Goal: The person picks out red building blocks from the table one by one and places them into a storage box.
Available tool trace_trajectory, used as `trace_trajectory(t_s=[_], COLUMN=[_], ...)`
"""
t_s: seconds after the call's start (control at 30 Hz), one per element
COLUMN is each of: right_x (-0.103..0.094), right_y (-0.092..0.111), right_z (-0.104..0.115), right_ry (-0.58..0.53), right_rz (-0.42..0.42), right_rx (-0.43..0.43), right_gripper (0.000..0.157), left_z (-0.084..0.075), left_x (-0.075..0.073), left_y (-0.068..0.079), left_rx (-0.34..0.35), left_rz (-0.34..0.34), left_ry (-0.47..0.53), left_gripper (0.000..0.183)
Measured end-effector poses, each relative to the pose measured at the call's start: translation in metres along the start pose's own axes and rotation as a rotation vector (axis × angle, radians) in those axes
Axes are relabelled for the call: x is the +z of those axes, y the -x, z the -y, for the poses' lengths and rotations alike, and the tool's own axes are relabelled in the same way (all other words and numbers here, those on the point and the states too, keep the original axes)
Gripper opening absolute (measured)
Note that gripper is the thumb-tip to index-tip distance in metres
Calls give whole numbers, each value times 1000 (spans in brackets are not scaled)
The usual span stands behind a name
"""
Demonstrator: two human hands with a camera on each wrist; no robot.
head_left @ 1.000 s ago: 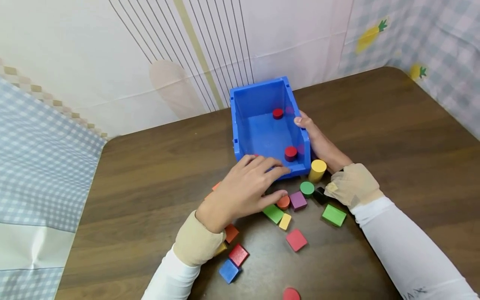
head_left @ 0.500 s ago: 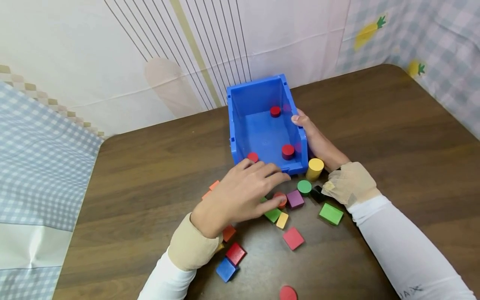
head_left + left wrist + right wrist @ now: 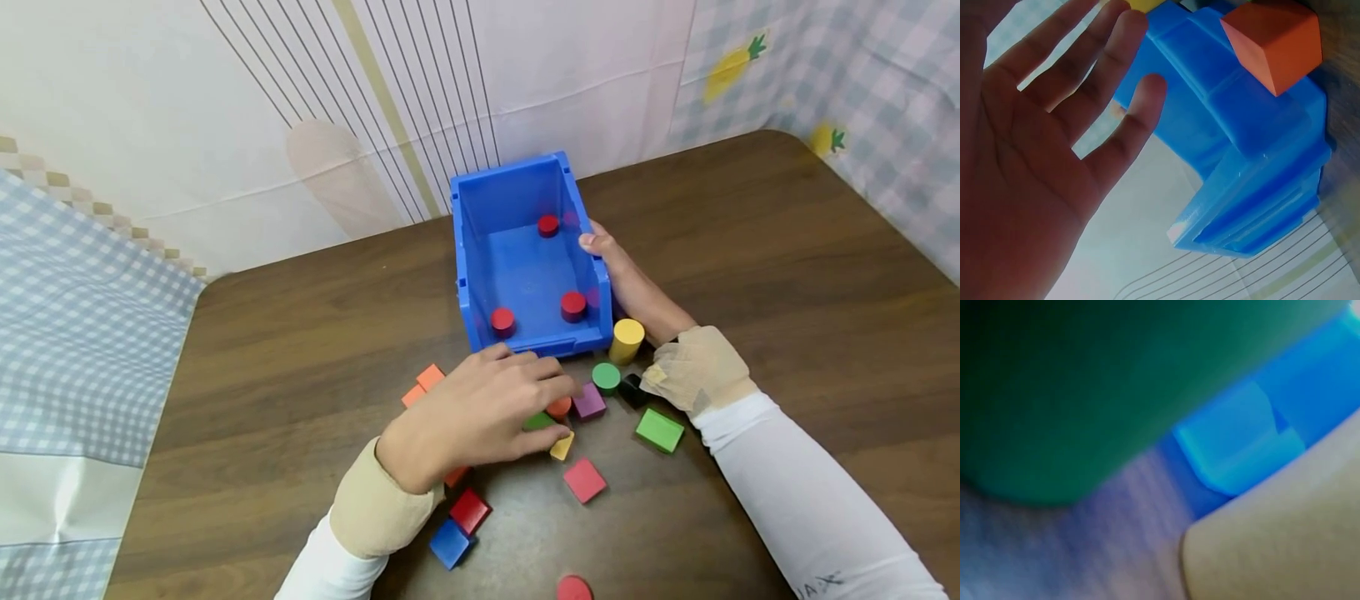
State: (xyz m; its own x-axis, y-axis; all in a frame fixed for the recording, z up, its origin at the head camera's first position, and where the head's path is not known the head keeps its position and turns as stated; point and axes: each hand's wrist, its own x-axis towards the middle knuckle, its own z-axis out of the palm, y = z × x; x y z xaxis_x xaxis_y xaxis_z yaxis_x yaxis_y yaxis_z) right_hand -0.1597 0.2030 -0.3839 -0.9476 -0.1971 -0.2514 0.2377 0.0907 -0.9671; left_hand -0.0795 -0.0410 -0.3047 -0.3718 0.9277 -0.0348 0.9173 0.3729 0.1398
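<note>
My left hand (image 3: 480,408) hovers palm down just in front of the blue bin (image 3: 528,275), its fingers slightly bent and apart. In the left wrist view that hand (image 3: 1066,137) holds nothing. Beneath its fingertips lie an orange round block (image 3: 558,407), a green block (image 3: 537,422), a small yellow block (image 3: 562,446) and a purple block (image 3: 589,402); whether it touches any, I cannot tell. My right hand (image 3: 611,258) grips the bin's right wall, thumb over the rim, other fingers hidden outside. Inside sit three red cylinders, one at the front left (image 3: 503,322).
A yellow cylinder (image 3: 627,342), a green cylinder (image 3: 606,378) and a black block (image 3: 633,389) stand by the right wrist. Nearer lie a green block (image 3: 660,430), a pinkish-red block (image 3: 585,481), a red block (image 3: 470,511) and a blue block (image 3: 452,543). Orange blocks (image 3: 423,384) lie left.
My left hand has drawn back from the bin's front edge toward the loose blocks, uncovering the front-left red cylinder. My right hand keeps its hold on the bin.
</note>
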Motion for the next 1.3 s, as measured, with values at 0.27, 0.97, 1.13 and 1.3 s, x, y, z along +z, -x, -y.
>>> trace_trajectory(t_s=[0.27, 0.97, 1.13, 1.3], right_x=[2, 1, 0, 0], right_y=[-2, -3, -3, -3], right_z=[-1, -2, -3, -3], right_ry=[-34, -12, -8, -5], right_rz=[1, -5, -5, -4], right_rx=[-44, -40, -50, -47], right_gripper=[77, 79, 80, 81], left_z=[-5, -23, -26, -27], left_x=[-1, 3, 6, 7], left_y=[-2, -9, -10, -11], left_rx=[26, 81, 97, 111], left_rz=[74, 218, 203, 215], left_ry=[51, 54, 5, -1], left_gripper=[33, 50, 50, 51])
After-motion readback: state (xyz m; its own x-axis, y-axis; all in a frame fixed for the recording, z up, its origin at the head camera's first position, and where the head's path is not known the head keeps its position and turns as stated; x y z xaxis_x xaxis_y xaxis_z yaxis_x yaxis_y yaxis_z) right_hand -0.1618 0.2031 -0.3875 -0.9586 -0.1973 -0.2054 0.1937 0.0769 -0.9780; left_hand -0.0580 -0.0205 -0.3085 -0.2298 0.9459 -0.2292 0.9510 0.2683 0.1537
